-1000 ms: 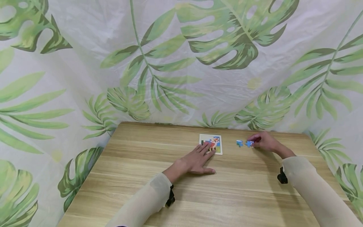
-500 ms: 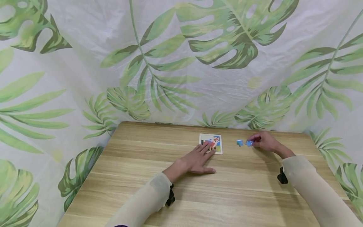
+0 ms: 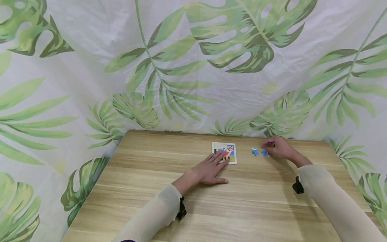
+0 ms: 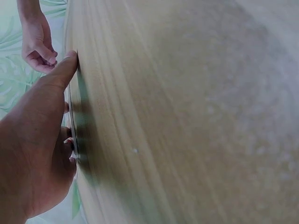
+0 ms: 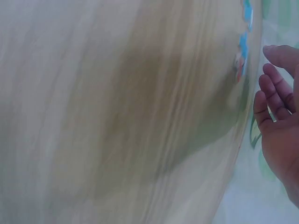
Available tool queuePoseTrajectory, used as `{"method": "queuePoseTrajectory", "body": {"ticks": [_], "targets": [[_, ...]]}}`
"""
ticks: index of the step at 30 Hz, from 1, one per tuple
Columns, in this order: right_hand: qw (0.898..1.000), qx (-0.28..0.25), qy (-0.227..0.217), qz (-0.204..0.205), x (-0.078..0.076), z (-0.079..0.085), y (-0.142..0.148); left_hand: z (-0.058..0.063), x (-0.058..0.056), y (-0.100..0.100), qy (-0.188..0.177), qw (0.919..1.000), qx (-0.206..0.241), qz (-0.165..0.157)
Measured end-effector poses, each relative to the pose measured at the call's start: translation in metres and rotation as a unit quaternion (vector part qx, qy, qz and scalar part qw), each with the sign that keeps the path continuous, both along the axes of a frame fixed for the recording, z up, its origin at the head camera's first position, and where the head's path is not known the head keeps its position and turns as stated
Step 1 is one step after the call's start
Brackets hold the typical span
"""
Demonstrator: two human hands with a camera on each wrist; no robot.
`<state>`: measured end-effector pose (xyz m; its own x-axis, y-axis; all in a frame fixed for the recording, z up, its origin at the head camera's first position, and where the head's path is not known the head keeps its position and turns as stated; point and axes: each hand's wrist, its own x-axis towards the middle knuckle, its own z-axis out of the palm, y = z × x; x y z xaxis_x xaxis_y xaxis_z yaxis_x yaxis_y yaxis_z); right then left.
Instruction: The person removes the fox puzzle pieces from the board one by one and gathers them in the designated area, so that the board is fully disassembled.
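Note:
My left hand (image 3: 208,170) lies flat with fingers spread over the lower left of a small white-framed jigsaw puzzle (image 3: 233,154), which shows a cartoon animal in red. Part of the picture is hidden under those fingers. In the left wrist view, the thumb of this hand (image 4: 39,126) rests along the wood. My right hand (image 3: 279,148) hovers just over a blue jigsaw piece (image 3: 264,153), its fingers loosely bent. The right wrist view has this piece (image 5: 242,58) lying on the table, apart from the hand (image 5: 278,100), which holds nothing. Left of it lies a second blue-and-green jigsaw piece (image 3: 255,152).
The wooden table (image 3: 242,208) ends at its back edge just beyond the puzzle and pieces. Behind it hangs a pale curtain (image 3: 181,84) with green leaves. Black wrist cameras (image 3: 181,209) sit at the cuffs of both pale sleeves (image 3: 154,215).
My right hand has let go of the right-hand jigsaw piece and risen slightly off it, away from the table. The left hand stays on the puzzle.

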<state>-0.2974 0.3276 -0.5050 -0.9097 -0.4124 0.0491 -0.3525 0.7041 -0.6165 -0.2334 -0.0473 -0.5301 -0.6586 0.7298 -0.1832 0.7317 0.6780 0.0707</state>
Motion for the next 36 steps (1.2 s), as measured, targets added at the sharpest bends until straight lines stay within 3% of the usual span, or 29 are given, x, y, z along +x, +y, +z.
{"method": "queuePoseTrajectory", "body": {"ticks": [13,20,36], "targets": [[0.999,-0.015,0.013,0.040,-0.010,0.003,-0.037,0.006,-0.001,0.001,-0.006,0.9999,0.012,0.001],[0.997,-0.021,0.009,0.069,-0.015,0.000,-0.054,0.007,-0.003,0.003,0.013,0.9994,0.031,-0.006],[0.994,-0.021,0.016,0.110,-0.027,0.001,-0.088,0.000,-0.003,0.022,0.041,0.9992,-0.003,0.005]]}}
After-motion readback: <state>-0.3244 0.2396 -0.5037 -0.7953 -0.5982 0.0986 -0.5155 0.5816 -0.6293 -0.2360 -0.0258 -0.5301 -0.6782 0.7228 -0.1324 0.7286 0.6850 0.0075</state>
